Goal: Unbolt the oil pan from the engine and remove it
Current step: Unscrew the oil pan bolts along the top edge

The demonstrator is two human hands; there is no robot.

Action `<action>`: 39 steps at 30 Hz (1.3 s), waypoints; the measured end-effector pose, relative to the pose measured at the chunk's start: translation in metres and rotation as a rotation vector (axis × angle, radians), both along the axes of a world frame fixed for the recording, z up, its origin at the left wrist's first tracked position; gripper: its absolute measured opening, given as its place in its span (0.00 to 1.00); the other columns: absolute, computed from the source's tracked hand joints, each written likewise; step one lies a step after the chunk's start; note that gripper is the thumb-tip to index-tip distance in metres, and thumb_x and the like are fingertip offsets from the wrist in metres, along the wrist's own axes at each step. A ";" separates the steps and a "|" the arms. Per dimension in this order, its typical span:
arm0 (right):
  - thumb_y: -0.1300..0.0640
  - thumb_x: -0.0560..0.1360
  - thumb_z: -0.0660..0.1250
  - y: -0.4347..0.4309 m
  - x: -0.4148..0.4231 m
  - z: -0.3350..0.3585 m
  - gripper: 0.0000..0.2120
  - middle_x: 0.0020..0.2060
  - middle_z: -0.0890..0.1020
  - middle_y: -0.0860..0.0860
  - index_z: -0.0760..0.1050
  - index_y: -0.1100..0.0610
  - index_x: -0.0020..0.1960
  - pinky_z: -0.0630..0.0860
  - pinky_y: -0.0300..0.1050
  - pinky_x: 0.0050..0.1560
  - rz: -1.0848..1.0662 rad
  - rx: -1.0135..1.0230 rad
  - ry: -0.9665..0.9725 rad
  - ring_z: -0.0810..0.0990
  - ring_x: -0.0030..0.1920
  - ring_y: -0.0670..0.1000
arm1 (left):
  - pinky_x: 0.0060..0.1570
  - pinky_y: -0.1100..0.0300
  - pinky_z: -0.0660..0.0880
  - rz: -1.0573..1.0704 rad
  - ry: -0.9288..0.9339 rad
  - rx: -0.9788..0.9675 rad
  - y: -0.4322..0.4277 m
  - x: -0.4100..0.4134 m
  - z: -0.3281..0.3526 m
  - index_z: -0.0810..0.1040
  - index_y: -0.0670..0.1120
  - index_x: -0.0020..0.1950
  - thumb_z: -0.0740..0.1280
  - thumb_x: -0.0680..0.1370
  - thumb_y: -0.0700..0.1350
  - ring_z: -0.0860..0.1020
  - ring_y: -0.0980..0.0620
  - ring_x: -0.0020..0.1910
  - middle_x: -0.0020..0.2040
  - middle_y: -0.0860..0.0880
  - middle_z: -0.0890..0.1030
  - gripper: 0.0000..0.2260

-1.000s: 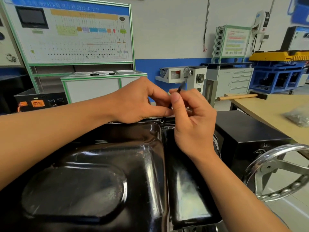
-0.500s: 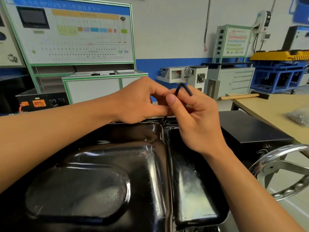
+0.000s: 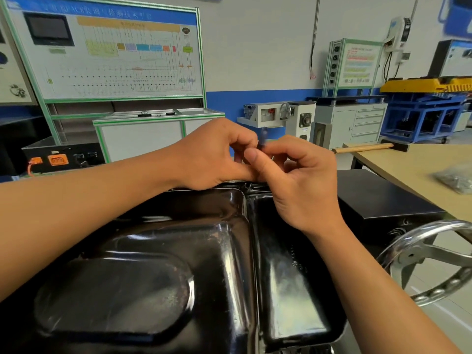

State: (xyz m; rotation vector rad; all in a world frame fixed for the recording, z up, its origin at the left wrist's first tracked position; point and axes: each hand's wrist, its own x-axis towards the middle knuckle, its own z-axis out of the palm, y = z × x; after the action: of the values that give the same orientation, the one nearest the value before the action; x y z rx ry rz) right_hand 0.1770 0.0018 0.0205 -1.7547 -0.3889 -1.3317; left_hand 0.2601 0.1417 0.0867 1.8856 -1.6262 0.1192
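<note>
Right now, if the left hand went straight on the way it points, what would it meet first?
The right hand, pinching a small dark tool; the left hand points rightward at it, seemingly touching.

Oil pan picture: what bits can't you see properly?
Head view:
- The small dark thing: blurred, mostly covered by fingers of the left hand and right hand; bolt or tool, cannot tell.
- The oil pan's far rim: hidden behind both hands.
- The oil pan's near end: cut off by the bottom edge.
- The bag on the table: blurred, contents unclear.
</note>
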 end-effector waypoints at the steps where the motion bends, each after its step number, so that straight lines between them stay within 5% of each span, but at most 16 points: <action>1: 0.61 0.75 0.73 -0.001 0.000 0.000 0.02 0.37 0.84 0.57 0.84 0.60 0.45 0.74 0.55 0.35 -0.001 -0.032 0.016 0.79 0.35 0.58 | 0.35 0.77 0.67 -0.008 -0.004 0.015 0.002 0.002 0.000 0.84 0.45 0.45 0.74 0.75 0.41 0.74 0.67 0.30 0.32 0.60 0.80 0.01; 3: 0.61 0.79 0.69 -0.003 0.000 0.001 0.06 0.39 0.84 0.55 0.84 0.61 0.50 0.76 0.56 0.40 -0.021 -0.108 0.040 0.81 0.39 0.56 | 0.36 0.80 0.67 -0.012 0.006 0.052 0.005 0.003 0.002 0.85 0.45 0.52 0.73 0.76 0.40 0.76 0.72 0.31 0.35 0.66 0.82 0.06; 6: 0.60 0.80 0.66 -0.004 -0.001 0.001 0.08 0.39 0.83 0.52 0.83 0.59 0.54 0.76 0.52 0.41 -0.086 -0.169 0.036 0.80 0.40 0.52 | 0.40 0.79 0.69 0.022 0.044 0.067 0.008 0.005 0.003 0.86 0.45 0.52 0.73 0.76 0.40 0.78 0.71 0.35 0.41 0.60 0.86 0.06; 10: 0.58 0.76 0.72 -0.003 -0.002 0.000 0.07 0.34 0.81 0.53 0.84 0.60 0.50 0.70 0.43 0.34 -0.079 -0.062 0.026 0.76 0.32 0.51 | 0.30 0.79 0.64 0.058 -0.024 0.009 0.002 0.001 0.002 0.81 0.50 0.37 0.75 0.73 0.40 0.72 0.67 0.25 0.26 0.64 0.76 0.08; 12: 0.57 0.74 0.75 -0.003 -0.001 0.000 0.08 0.32 0.82 0.54 0.85 0.62 0.46 0.71 0.47 0.32 -0.080 -0.002 0.013 0.76 0.31 0.54 | 0.27 0.78 0.62 0.061 -0.029 -0.003 0.000 0.000 0.000 0.78 0.44 0.34 0.76 0.73 0.40 0.69 0.64 0.23 0.24 0.60 0.71 0.10; 15: 0.59 0.76 0.72 -0.003 -0.002 0.002 0.07 0.34 0.83 0.57 0.84 0.63 0.43 0.73 0.52 0.34 -0.077 -0.055 0.025 0.78 0.34 0.57 | 0.28 0.78 0.64 0.066 -0.034 0.006 -0.001 -0.001 0.000 0.82 0.40 0.41 0.75 0.74 0.41 0.71 0.65 0.24 0.28 0.59 0.74 0.05; 19: 0.62 0.81 0.65 -0.003 -0.003 0.004 0.08 0.36 0.80 0.55 0.83 0.62 0.51 0.74 0.48 0.41 -0.091 -0.201 0.034 0.78 0.39 0.53 | 0.38 0.79 0.68 0.021 0.018 0.085 0.003 0.001 0.002 0.85 0.51 0.51 0.71 0.77 0.42 0.77 0.71 0.33 0.37 0.65 0.83 0.06; 22: 0.62 0.80 0.64 -0.001 -0.002 0.004 0.10 0.37 0.79 0.51 0.82 0.63 0.58 0.73 0.40 0.43 -0.100 -0.189 0.024 0.76 0.39 0.49 | 0.40 0.78 0.69 0.057 0.016 0.086 0.004 0.002 0.003 0.86 0.48 0.51 0.72 0.77 0.43 0.79 0.70 0.36 0.39 0.62 0.85 0.05; 25: 0.59 0.77 0.71 -0.001 -0.004 0.003 0.08 0.37 0.83 0.54 0.84 0.63 0.52 0.76 0.52 0.38 -0.088 -0.082 0.007 0.79 0.35 0.55 | 0.28 0.77 0.63 0.092 -0.017 0.017 0.001 -0.003 0.002 0.85 0.47 0.41 0.74 0.74 0.42 0.71 0.66 0.24 0.26 0.59 0.77 0.03; 29: 0.57 0.74 0.75 -0.001 -0.004 0.004 0.08 0.34 0.84 0.56 0.85 0.63 0.43 0.75 0.54 0.34 -0.102 -0.024 -0.013 0.80 0.33 0.58 | 0.31 0.58 0.68 0.111 -0.036 -0.001 -0.002 -0.006 0.002 0.85 0.41 0.42 0.76 0.72 0.44 0.71 0.54 0.29 0.33 0.40 0.80 0.06; 30: 0.58 0.75 0.75 -0.001 -0.004 0.005 0.08 0.34 0.84 0.56 0.84 0.64 0.43 0.74 0.54 0.35 -0.109 -0.048 -0.011 0.80 0.33 0.58 | 0.31 0.57 0.69 0.112 -0.045 -0.004 -0.002 -0.006 0.002 0.85 0.41 0.43 0.76 0.72 0.44 0.72 0.52 0.29 0.33 0.43 0.81 0.06; 33: 0.60 0.79 0.69 0.000 -0.004 0.007 0.08 0.34 0.81 0.57 0.84 0.63 0.46 0.72 0.55 0.38 -0.126 -0.167 0.017 0.78 0.35 0.56 | 0.28 0.76 0.65 0.043 -0.021 0.011 0.003 -0.006 0.004 0.86 0.43 0.47 0.74 0.74 0.41 0.72 0.63 0.25 0.30 0.60 0.79 0.03; 39: 0.61 0.81 0.64 -0.004 -0.006 0.007 0.10 0.38 0.82 0.53 0.82 0.63 0.56 0.75 0.47 0.40 -0.160 -0.222 0.033 0.79 0.39 0.52 | 0.28 0.82 0.62 0.048 -0.029 0.066 0.007 -0.004 0.006 0.85 0.38 0.48 0.72 0.76 0.37 0.71 0.72 0.23 0.25 0.66 0.75 0.04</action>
State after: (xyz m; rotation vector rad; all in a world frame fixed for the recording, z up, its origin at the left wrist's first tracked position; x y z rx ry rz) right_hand 0.1707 -0.0024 0.0279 -2.0249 -0.3975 -1.4136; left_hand 0.2558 0.1488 0.0926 1.9822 -1.6226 0.1152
